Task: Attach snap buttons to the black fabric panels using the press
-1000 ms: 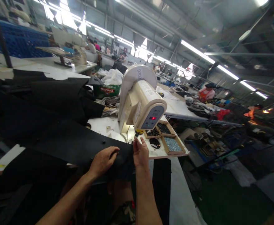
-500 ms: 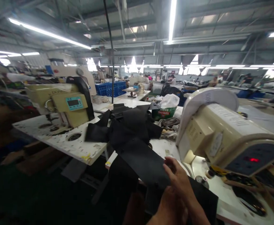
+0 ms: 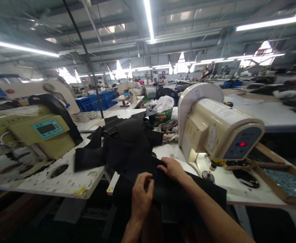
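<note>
A long black fabric piece [image 3: 140,162] with small dark dots on it stretches from a pile toward me, over the front edge of the white table. My right hand [image 3: 172,169] lies at its right edge, fingertips and thumb closed on the cloth. My left hand [image 3: 141,192] is over the near side of the fabric, its fingers curled and the thumb close to the forefinger. What the left hand grips, if anything, is hidden. To the right of the hands stands a cream machine [image 3: 217,126] with a red lit display, its lower die [image 3: 208,176] near the cloth.
At left is a cream-green machine [image 3: 41,130] on a speckled white table [image 3: 87,182]. Behind the black pile [image 3: 127,130] stands a green tub [image 3: 160,117] with a plastic bag. A wooden tray [image 3: 287,182] of small metal parts lies right. Blue crates [image 3: 97,101] stand farther back.
The view has turned right. My hands, overlapping before, are now apart: the left lies to the left over the cloth, the right at its edge. The wooden tray has come into clearer view.
</note>
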The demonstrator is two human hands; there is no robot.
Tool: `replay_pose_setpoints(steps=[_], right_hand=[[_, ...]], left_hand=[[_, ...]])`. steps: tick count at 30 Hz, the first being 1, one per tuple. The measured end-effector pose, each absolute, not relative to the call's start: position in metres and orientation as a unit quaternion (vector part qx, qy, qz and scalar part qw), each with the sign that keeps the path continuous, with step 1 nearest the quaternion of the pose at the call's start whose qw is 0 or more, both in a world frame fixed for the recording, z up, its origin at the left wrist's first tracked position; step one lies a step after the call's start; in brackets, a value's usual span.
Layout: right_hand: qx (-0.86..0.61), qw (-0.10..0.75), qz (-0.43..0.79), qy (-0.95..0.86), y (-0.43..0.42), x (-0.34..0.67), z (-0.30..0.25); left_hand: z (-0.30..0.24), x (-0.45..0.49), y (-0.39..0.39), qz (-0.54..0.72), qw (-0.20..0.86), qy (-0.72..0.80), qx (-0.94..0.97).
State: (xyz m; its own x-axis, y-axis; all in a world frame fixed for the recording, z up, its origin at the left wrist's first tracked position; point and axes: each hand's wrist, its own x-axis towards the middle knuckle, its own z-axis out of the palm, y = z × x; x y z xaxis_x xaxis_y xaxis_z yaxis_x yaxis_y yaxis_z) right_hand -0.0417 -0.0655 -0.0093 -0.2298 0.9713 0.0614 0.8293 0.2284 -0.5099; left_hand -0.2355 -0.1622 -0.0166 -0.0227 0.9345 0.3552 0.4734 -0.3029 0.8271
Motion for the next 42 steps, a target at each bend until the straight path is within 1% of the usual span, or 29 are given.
replay_pose_setpoints(steps=[3,5,7,10,13,17,21,25,26,28,31,35,38,42], right_hand=[[-0.561,0.248,0.243,-0.751,-0.091,-0.027,0.009],[-0.546,0.282,0.272,-0.740,-0.111,-0.017,0.019],[-0.542,0.304,0.297,-0.725,-0.130,-0.006,0.028],[-0.539,0.314,0.345,-0.701,-0.152,0.008,0.034],[-0.543,0.313,0.390,-0.674,-0.168,0.025,0.032],[-0.568,0.304,0.403,-0.650,-0.189,0.061,0.021],[-0.597,0.294,0.418,-0.619,-0.212,0.117,0.016],[-0.607,0.224,0.426,-0.632,-0.230,0.160,0.030],[-0.608,0.205,0.423,-0.640,-0.233,0.164,0.033],[-0.596,0.194,0.435,-0.646,-0.235,0.165,0.035],[-0.568,0.221,0.458,-0.647,-0.232,0.158,0.022],[-0.565,0.288,0.455,-0.625,-0.228,0.159,-0.007],[-0.569,0.330,0.483,-0.577,-0.225,0.170,-0.017],[-0.622,0.338,0.489,-0.511,-0.208,0.188,-0.013]], left_hand=[[-0.003,-0.279,-0.122,0.502,0.161,0.567,0.633],[0.005,-0.304,-0.092,0.469,0.091,0.531,0.700],[0.013,-0.322,-0.061,0.360,0.025,0.472,0.805],[0.024,-0.331,-0.021,0.182,0.032,0.392,0.901],[0.034,-0.316,0.000,0.061,0.070,0.344,0.934],[0.055,-0.276,-0.004,-0.038,0.155,0.329,0.931],[0.078,-0.230,-0.028,-0.051,0.277,0.291,0.914],[0.087,-0.180,-0.052,-0.094,0.392,0.260,0.878],[0.086,-0.167,-0.057,-0.100,0.409,0.258,0.870],[0.081,-0.140,-0.066,-0.101,0.432,0.249,0.861],[0.069,-0.103,-0.077,-0.106,0.467,0.224,0.849],[0.052,-0.067,-0.082,-0.104,0.564,0.197,0.795],[0.040,-0.051,-0.077,-0.105,0.624,0.237,0.737],[0.024,-0.033,-0.063,-0.093,0.691,0.285,0.658]])
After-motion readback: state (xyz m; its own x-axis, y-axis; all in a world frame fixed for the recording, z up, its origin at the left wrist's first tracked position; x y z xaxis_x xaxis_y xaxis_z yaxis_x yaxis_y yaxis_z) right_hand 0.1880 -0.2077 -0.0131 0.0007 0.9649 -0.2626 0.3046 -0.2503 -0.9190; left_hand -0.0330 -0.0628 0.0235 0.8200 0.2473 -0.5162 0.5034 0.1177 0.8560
